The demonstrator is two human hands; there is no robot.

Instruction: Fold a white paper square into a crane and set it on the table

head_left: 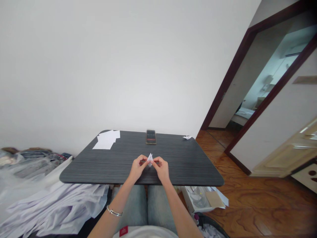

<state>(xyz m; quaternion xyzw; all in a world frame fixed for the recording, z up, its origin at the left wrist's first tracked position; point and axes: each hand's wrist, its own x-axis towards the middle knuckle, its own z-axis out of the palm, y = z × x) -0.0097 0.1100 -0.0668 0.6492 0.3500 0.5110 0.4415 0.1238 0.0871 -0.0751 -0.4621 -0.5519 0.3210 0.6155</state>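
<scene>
Between my two hands a small folded piece of white paper is held upright, just above the near part of the dark table. My left hand pinches its left side with thumb and forefinger. On the other side, my right hand pinches it the same way. A pointed tip of the paper sticks up between the fingertips; its lower folds are partly hidden by the thumbs. At the table's far right corner sits a folded white paper crane.
Loose white paper sheets lie at the table's back left. A phone leans on a stand at the back middle, near the wall. Below the right edge are a white box and a dark bin. White cloth or sheeting is heaped at left.
</scene>
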